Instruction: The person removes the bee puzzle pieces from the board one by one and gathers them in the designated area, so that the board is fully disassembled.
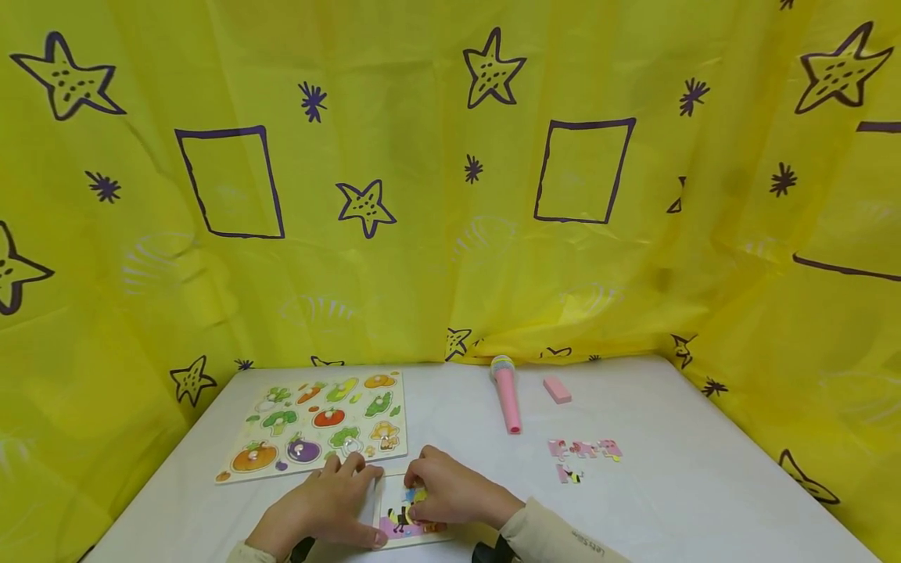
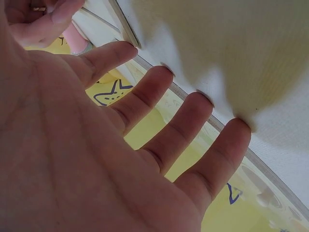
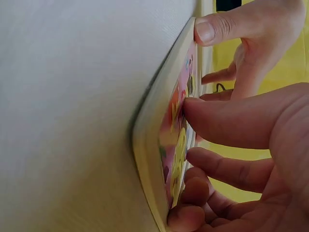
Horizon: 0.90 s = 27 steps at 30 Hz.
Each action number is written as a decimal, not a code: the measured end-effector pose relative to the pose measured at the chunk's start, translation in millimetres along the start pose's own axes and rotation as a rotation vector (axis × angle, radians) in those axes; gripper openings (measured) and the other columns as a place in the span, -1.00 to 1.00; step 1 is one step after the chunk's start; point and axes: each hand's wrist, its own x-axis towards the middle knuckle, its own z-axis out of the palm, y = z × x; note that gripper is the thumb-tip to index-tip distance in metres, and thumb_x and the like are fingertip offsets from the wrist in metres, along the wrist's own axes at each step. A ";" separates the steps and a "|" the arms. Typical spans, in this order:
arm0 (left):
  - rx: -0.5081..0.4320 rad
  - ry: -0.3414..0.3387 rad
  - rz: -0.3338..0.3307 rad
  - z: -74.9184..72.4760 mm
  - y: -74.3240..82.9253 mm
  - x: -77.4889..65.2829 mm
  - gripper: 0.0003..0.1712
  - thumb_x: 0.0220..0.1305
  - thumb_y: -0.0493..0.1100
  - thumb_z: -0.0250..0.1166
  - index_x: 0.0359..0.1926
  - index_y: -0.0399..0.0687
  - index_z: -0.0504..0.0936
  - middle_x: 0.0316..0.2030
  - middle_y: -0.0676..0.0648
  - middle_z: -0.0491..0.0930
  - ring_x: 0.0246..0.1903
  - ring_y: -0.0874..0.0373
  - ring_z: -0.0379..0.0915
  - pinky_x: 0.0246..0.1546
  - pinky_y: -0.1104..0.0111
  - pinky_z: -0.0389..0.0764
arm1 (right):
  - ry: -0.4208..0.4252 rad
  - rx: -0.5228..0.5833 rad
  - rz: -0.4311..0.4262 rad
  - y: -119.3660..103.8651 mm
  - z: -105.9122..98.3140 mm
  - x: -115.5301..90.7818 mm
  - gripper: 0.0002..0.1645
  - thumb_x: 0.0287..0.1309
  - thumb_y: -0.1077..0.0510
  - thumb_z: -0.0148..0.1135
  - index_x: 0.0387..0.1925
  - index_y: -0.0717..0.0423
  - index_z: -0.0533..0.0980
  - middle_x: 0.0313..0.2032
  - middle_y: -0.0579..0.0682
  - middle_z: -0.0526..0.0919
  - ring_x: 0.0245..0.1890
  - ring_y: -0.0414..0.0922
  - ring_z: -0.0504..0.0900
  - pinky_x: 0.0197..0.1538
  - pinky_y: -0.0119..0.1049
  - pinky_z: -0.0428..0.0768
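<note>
A small jigsaw tray (image 1: 415, 541) with a pale frame lies at the near edge, partly filled with pink and yellow picture pieces. My left hand (image 1: 327, 504) steadies it, the thumb pressing its near left corner, the other fingers spread along the table beside the vegetable board (image 1: 320, 399). Over the tray's right part, my right hand (image 1: 450, 489) bends its fingers down, thumb and index finger at either side of a blue and yellow puzzle piece (image 1: 415, 495). In the right wrist view, the thumb and fingertips touch the picture (image 3: 178, 145), which they partly hide.
A pink toy microphone (image 1: 508, 395) and a pink block (image 1: 557, 389) lie farther back. Several loose puzzle pieces (image 1: 584, 449) lie flat to the right. The yellow curtain (image 1: 422, 289) encloses the white table's back and sides.
</note>
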 end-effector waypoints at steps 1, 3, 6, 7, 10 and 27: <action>-0.001 -0.002 -0.002 -0.1 0.1 0.1 0.01 -0.01 0.39 0.65 0.32 -0.08 0.60 0.09 -0.10 0.45 0.07 -0.23 0.39 0.15 -0.25 0.50 | -0.007 -0.002 -0.003 1.1 -0.1 0.3 -0.71 0.16 0.15 0.59 -0.12 0.11 0.69 -0.24 -0.22 0.43 -0.25 -0.33 0.40 -0.11 -0.43 0.49; -0.002 -0.005 -0.006 -0.1 0.4 0.2 0.00 -0.01 0.39 0.65 0.32 -0.07 0.60 0.09 -0.10 0.45 0.06 -0.23 0.39 0.16 -0.25 0.50 | -0.010 -0.037 -0.046 11.4 4.9 4.1 -0.76 0.22 0.14 0.54 -0.12 0.09 0.67 -0.24 -0.21 0.43 -0.24 -0.32 0.40 -0.13 -0.41 0.49; 0.000 -0.006 -0.006 0.1 0.4 0.5 0.01 -0.01 0.40 0.64 0.33 -0.07 0.60 0.10 -0.10 0.46 0.06 -0.23 0.39 0.16 -0.26 0.51 | -0.016 -0.031 -0.062 13.9 5.4 4.4 -0.76 0.24 0.15 0.53 -0.13 0.10 0.64 -0.24 -0.19 0.42 -0.25 -0.31 0.40 -0.14 -0.40 0.49; 0.000 -0.007 -0.007 0.1 0.3 0.5 0.01 -0.01 0.40 0.64 0.33 -0.07 0.59 0.10 -0.10 0.45 0.07 -0.23 0.39 0.16 -0.26 0.51 | -0.016 -0.032 -0.059 13.4 5.4 4.1 -0.76 0.24 0.16 0.53 -0.13 0.09 0.63 -0.23 -0.19 0.42 -0.25 -0.32 0.39 -0.13 -0.41 0.49; -0.001 -0.006 -0.007 0.5 -0.1 0.6 0.02 -0.01 0.40 0.64 0.33 -0.07 0.59 0.11 -0.10 0.45 0.07 -0.23 0.38 0.16 -0.26 0.50 | -0.016 -0.007 -0.017 1.9 -0.2 -0.4 -0.72 0.18 0.19 0.58 -0.16 0.07 0.60 -0.23 -0.19 0.41 -0.24 -0.33 0.39 -0.08 -0.42 0.50; -0.004 0.001 0.001 1.8 -1.9 1.5 0.01 -0.02 0.40 0.64 0.33 -0.07 0.60 0.08 -0.08 0.45 0.06 -0.21 0.39 0.15 -0.25 0.50 | 0.006 -0.017 -0.049 -1.0 -0.5 -1.2 -0.65 0.15 0.24 0.59 -0.17 0.05 0.53 -0.25 -0.24 0.44 -0.23 -0.35 0.40 -0.05 -0.43 0.49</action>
